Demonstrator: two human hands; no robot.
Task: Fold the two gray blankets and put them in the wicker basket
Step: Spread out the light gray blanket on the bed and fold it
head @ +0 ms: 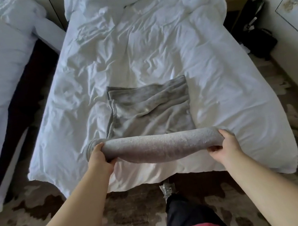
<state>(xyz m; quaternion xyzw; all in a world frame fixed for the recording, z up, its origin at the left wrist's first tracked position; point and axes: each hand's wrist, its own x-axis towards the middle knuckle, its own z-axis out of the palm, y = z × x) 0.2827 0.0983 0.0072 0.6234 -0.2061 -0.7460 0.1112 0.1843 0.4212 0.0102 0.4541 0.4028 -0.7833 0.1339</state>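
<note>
Nearest the foot of the bed (216,74), a gray blanket (159,146) is being rolled or folded over on itself, its near portion held as a thick roll across the white duvet. Left hand (100,158) is clamped on the roll's left end, right hand (224,145) on the right end; fingers (214,148) on both are curled shut around the fabric. Just beyond the roll, the rest of the same blanket is seen lying flat, wrinkled, its left hem bunched. Whether a second blanket is included in that flat layer cannot be told. No wicker basket is seen in view. For this step, judged: both ends should be kept level and advanced together so the roll stays even; the creases ahead should be smoothed first, and the stray left hem tucked in line, or a lopsided bundle is likely.
</note>
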